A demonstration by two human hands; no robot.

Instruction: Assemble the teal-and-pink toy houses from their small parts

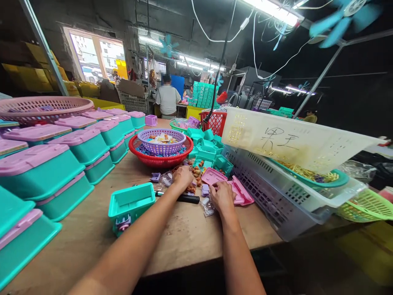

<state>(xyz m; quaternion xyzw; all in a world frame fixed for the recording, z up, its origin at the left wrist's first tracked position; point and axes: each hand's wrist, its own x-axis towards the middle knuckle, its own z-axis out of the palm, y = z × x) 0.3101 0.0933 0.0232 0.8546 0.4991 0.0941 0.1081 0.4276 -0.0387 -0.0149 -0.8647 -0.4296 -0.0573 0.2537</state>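
My left hand [182, 176] rests palm down on a scatter of small brown and orange toy pieces [194, 172] on the wooden table [184, 233]. My right hand [221, 195] lies over a stack of pink lids [242, 191], fingers curled on their near edge; whether it grips one I cannot tell. An open teal box [131, 201] stands upright to the left of my left forearm, with a small purple piece [123, 223] at its front. A black pen-like tool [184, 198] lies between my hands.
Stacks of teal boxes with pink lids [61, 159] fill the left side. A purple basket [161, 140] sits inside a red basket [160, 159] at the middle. Loose teal boxes [208, 149] lie behind. Grey and white crates [276, 180] stand right. A person [167, 100] stands far back.
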